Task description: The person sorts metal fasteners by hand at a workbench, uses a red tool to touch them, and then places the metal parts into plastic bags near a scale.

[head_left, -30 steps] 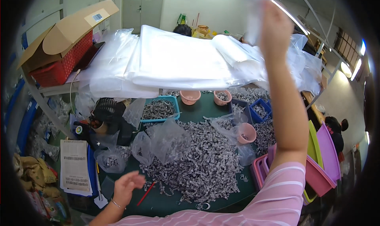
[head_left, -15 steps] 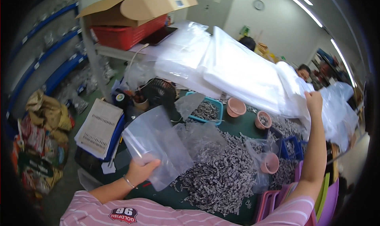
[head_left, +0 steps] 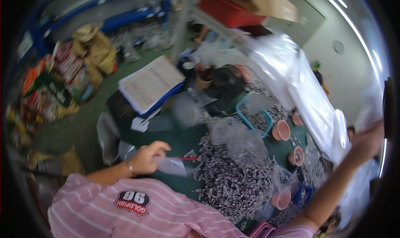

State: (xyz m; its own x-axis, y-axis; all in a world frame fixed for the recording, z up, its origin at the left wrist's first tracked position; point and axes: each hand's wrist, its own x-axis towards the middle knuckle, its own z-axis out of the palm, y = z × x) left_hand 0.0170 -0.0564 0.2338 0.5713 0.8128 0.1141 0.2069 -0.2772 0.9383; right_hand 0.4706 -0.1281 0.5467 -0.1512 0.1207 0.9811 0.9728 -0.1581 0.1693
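My left hand [head_left: 146,158] is closed on a clear plastic bag [head_left: 173,166], whose free end points toward the pile. A thin red stick [head_left: 188,159] lies just beyond the bag. At the far right my right hand [head_left: 368,143] is raised and smeared by motion, close to a whitish blur, so its fingers do not show clearly. A large heap of small grey pieces [head_left: 237,184] covers the green table in front of me. Crumpled clear plastic [head_left: 238,140] rests on the heap's far side.
Pink cups [head_left: 281,130], a turquoise tray [head_left: 266,127] and a blue box [head_left: 303,195] stand beyond the heap. Papers [head_left: 152,84] lie at the left. Large plastic sheets [head_left: 291,75] hang over the back right. Filled sacks [head_left: 93,50] sit on the floor.
My view has swung left and down. The left hand's bag has come down toward my body and now shows less of itself. My right hand is farther out at the right edge.
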